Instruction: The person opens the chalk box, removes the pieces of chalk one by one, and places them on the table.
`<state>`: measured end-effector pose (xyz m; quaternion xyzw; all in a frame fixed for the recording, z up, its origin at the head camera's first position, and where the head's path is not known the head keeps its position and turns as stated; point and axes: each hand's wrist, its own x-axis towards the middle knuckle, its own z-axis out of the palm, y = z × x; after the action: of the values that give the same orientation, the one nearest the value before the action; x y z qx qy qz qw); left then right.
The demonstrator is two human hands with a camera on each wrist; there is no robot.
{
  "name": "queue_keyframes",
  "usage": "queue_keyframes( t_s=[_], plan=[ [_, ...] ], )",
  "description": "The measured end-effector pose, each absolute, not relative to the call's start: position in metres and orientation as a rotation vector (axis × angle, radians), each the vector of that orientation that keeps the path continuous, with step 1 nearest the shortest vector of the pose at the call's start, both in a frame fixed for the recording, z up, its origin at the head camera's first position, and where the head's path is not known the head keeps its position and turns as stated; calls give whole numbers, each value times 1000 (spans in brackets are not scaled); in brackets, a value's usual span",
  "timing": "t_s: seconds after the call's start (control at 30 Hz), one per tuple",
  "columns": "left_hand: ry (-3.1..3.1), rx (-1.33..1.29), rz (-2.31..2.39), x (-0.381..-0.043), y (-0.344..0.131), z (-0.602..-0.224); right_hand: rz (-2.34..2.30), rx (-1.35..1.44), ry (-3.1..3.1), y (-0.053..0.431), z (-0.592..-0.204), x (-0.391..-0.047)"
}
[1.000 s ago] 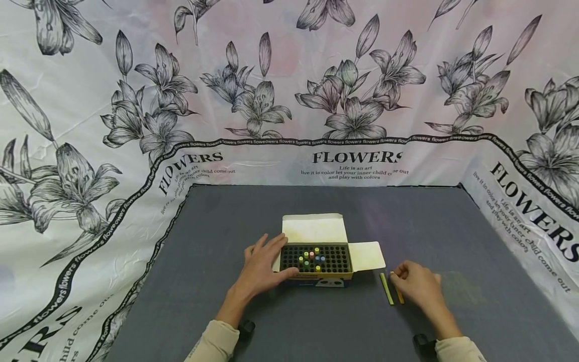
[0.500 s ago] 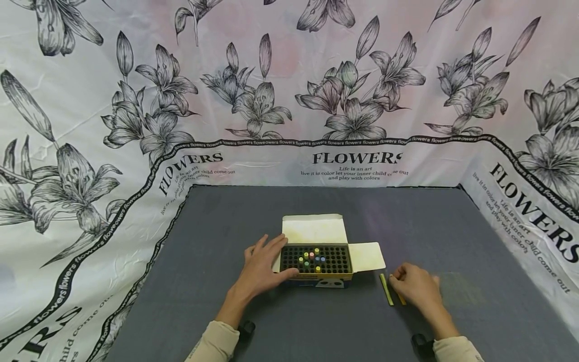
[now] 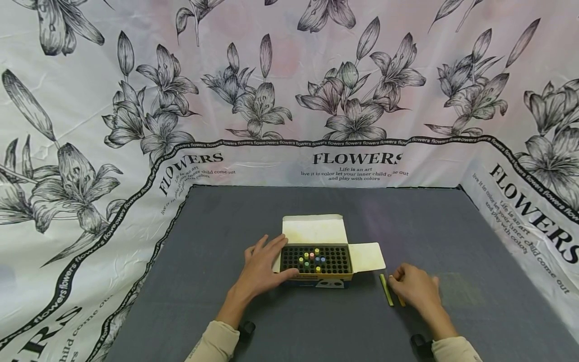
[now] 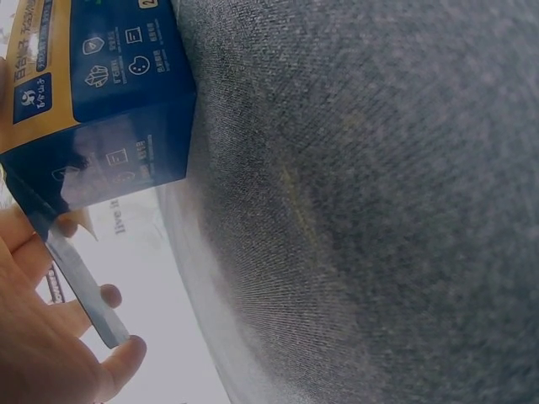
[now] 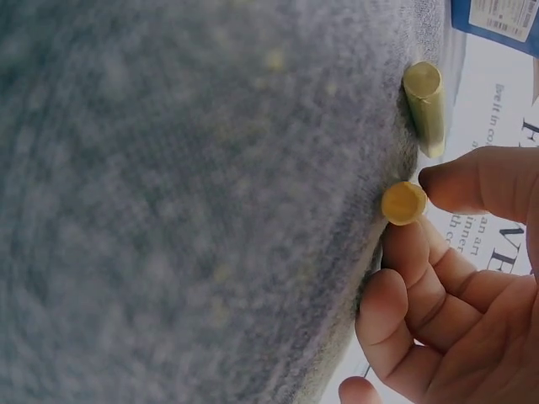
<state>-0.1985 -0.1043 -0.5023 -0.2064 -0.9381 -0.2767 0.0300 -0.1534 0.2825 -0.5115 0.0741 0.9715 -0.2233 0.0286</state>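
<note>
The chalk box (image 3: pixel 315 279), blue and yellow with a black holder full of holes, stands with its lid up. Several colored chalks poke out of its holes. My left hand (image 3: pixel 264 265) rests on the box's left end, thumb along the front rim and fingers spread toward the back; in the left wrist view they lie across a side flap (image 4: pixel 88 290). To the right of the box, my right hand (image 3: pixel 417 285) pinches an orange-yellow chalk (image 5: pixel 404 203) between thumb and fingers, low over the cloth. Beside it lies a yellow-green chalk (image 3: pixel 386 290).
The box's back lid (image 3: pixel 313 229) stands raised and its right flap (image 3: pixel 366 256) sticks out toward the right hand. Grey cloth (image 3: pixel 235 211) covers the table, with a faint yellow smear right of the right hand. A flower-printed sheet (image 3: pixel 271 110) encloses the back and sides.
My right hand has shifted slightly left and down over the orange-yellow chalk, covering more of it. The left hand and the box have not moved.
</note>
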Motion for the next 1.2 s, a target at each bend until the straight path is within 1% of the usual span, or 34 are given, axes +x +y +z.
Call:
queue_keyframes(
  t_s=[0.6,0.83,1.2],
  plan=[
    [-2887,-645,-839,-199,-105,-502,-713,271,2982,283,-508,-153],
    [-2890,-641,-832,-199,-104,-502,-817,288,3086,280,-506,-152],
    [-2889,-638,-836,-199,-104,-503,-1037,224,3344,267,-497,-148]
  ],
)
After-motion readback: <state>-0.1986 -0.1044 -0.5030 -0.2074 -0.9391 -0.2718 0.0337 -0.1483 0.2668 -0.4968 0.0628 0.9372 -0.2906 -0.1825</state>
